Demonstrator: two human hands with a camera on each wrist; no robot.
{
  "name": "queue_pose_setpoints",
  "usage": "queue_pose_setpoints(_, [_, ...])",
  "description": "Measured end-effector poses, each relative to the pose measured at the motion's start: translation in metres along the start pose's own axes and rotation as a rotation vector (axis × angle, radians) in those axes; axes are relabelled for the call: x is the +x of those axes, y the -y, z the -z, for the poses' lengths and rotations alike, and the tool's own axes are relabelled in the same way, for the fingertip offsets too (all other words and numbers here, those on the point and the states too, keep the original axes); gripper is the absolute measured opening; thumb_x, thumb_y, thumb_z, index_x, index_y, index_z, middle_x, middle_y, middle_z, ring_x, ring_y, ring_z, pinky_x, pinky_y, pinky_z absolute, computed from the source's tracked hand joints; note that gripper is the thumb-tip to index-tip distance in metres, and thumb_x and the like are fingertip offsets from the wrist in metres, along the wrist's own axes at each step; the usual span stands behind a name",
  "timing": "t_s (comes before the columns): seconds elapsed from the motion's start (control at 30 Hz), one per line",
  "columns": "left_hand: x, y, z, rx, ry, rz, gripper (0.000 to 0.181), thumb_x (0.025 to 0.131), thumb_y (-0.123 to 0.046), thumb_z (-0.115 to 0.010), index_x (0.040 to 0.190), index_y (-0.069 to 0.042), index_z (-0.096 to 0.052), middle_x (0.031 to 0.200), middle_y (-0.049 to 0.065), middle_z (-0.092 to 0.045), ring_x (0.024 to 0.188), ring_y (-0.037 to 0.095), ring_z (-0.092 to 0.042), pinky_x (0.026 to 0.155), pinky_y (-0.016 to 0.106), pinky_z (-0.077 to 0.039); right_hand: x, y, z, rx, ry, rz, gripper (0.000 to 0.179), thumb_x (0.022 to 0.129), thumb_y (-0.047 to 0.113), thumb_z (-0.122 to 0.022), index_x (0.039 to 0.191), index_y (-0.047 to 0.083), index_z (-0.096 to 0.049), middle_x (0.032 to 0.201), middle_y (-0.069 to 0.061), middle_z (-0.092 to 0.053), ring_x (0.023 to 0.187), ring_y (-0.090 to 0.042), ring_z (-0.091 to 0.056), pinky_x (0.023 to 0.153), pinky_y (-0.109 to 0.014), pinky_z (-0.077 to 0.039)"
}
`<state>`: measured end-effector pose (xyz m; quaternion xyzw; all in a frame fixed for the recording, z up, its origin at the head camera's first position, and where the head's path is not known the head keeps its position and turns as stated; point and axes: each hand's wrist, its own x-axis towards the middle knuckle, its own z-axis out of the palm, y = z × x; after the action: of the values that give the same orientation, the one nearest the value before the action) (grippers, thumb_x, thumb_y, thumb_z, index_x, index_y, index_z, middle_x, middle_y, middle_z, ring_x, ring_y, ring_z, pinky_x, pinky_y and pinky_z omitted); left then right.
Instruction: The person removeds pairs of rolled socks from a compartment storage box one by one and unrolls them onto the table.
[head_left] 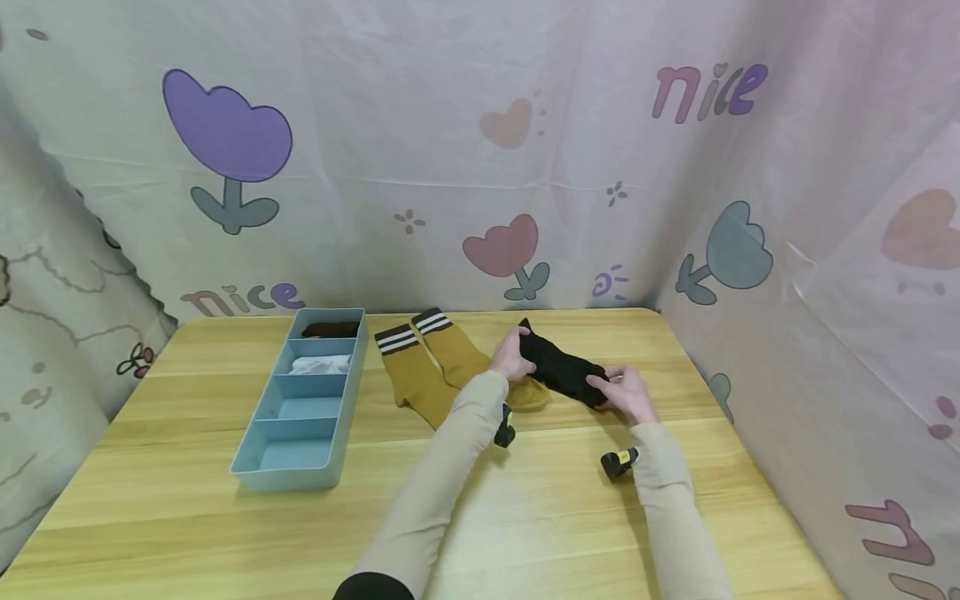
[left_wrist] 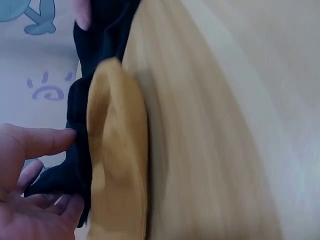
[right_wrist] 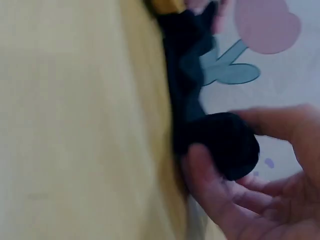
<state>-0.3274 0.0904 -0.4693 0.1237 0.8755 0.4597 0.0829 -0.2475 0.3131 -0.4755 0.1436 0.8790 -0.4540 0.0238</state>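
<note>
A black sock (head_left: 561,364) lies stretched out between my two hands at the right of the table. My left hand (head_left: 513,357) pinches its far left end, with thumb and fingers (left_wrist: 71,207) on either side of the dark cloth. At the other end my right hand (head_left: 624,393) grips the rounded, bunched part of the black sock (right_wrist: 220,145). A pair of mustard socks (head_left: 420,379) with black, white-striped cuffs lies flat to the left, partly behind my left sleeve. One mustard toe (left_wrist: 117,150) reaches right beside the black sock.
Left of the socks stands a light blue divided box (head_left: 348,417). A dark brown folded item (head_left: 332,330) fills its far compartment, and a white folded item (head_left: 321,365) lies in the one before it. A patterned curtain (head_left: 420,125) hangs behind the wooden table (head_left: 165,508).
</note>
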Motion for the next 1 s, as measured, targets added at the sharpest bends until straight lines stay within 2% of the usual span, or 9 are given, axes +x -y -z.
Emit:
queue_pose_setpoints(0.1, [0.002,0.006,0.004,0.083,-0.001,-0.024,0.057,0.084,0.007,-0.067,0.137,-0.008,-0.05,0.144,0.021,-0.054,0.134,0.036,-0.051,0.112,0.044,-0.043,0.002,0.0,-0.003,0.219,0.068,-0.008,0.056,0.097,0.022,-0.065,0.133,-0.014,-0.043,0.117,-0.024,-0.058,0.059,-0.01,-0.066,0.064,-0.024,-0.059])
queue_pose_setpoints(0.2, [0.003,0.01,0.006,0.171,0.012,-0.036,0.05,0.086,0.008,-0.061,0.133,-0.007,-0.056,0.141,0.02,-0.054,0.131,0.035,-0.053,0.111,0.044,-0.043,0.004,-0.003,-0.003,0.326,0.098,0.006,0.052,0.097,0.014,-0.064,0.133,-0.015,-0.042,0.102,-0.013,-0.063,0.059,-0.009,-0.064,0.062,-0.024,-0.059])
queue_pose_setpoints(0.37, [0.007,0.015,0.006,0.265,-0.004,-0.001,0.047,0.091,0.005,-0.058,0.136,-0.005,-0.056,0.142,0.019,-0.052,0.127,0.033,-0.055,0.109,0.042,-0.046,0.004,-0.004,-0.002,0.404,0.136,0.046,0.051,0.095,0.005,-0.065,0.135,-0.016,-0.042,0.077,0.003,-0.066,0.057,-0.008,-0.063,0.058,-0.023,-0.055])
queue_pose_setpoints(0.47, [0.01,0.018,0.005,0.308,-0.059,0.022,0.046,0.093,0.0,-0.06,0.138,-0.006,-0.056,0.142,0.018,-0.054,0.125,0.034,-0.058,0.107,0.041,-0.048,0.005,-0.001,-0.004,0.433,0.168,0.057,0.049,0.095,0.002,-0.064,0.134,-0.017,-0.042,0.073,0.003,-0.067,0.057,-0.008,-0.064,0.057,-0.022,-0.055])
queue_pose_setpoints(0.6, [0.013,0.021,0.007,0.37,-0.151,0.032,0.045,0.091,-0.004,-0.065,0.136,-0.006,-0.059,0.138,0.018,-0.058,0.126,0.037,-0.057,0.109,0.042,-0.046,0.007,0.002,-0.01,0.467,0.206,0.053,0.037,0.094,-0.002,-0.063,0.123,-0.018,-0.047,0.072,0.001,-0.07,0.058,-0.008,-0.068,0.058,-0.021,-0.057])
queue_pose_setpoints(0.7, [0.016,0.025,0.009,0.353,-0.186,0.044,0.045,0.092,-0.005,-0.065,0.137,-0.003,-0.059,0.14,0.021,-0.057,0.131,0.038,-0.053,0.112,0.043,-0.043,0.009,0.002,-0.014,0.464,0.219,0.055,0.029,0.093,-0.004,-0.063,0.116,-0.018,-0.05,0.071,0.0,-0.07,0.058,-0.008,-0.069,0.059,-0.021,-0.058])
queue_pose_setpoints(0.8, [0.019,0.03,0.009,0.28,-0.178,0.049,0.047,0.094,-0.012,-0.063,0.139,-0.001,-0.056,0.143,0.023,-0.054,0.133,0.039,-0.05,0.113,0.045,-0.043,0.01,0.002,-0.018,0.453,0.224,0.053,0.029,0.093,-0.004,-0.063,0.115,-0.018,-0.049,0.073,-0.001,-0.069,0.058,-0.008,-0.069,0.059,-0.02,-0.058])
queue_pose_setpoints(0.83, [0.025,0.038,0.004,0.271,-0.19,0.024,0.049,0.096,-0.02,-0.063,0.14,-0.001,-0.054,0.143,0.023,-0.053,0.133,0.038,-0.051,0.112,0.044,-0.044,0.01,0.002,-0.019,0.452,0.225,0.05,0.031,0.093,-0.004,-0.063,0.116,-0.017,-0.047,0.074,-0.001,-0.068,0.058,-0.008,-0.069,0.059,-0.02,-0.058])
queue_pose_setpoints(1.0, [0.025,0.039,0.005,0.219,-0.138,-0.004,0.067,0.094,-0.027,-0.068,0.149,0.0,-0.042,0.152,0.023,-0.043,0.138,0.039,-0.047,0.114,0.046,-0.042,0.012,0.001,-0.022,0.453,0.238,0.032,0.035,0.094,-0.002,-0.063,0.12,-0.015,-0.042,0.077,-0.002,-0.065,0.057,-0.008,-0.068,0.058,-0.02,-0.057])
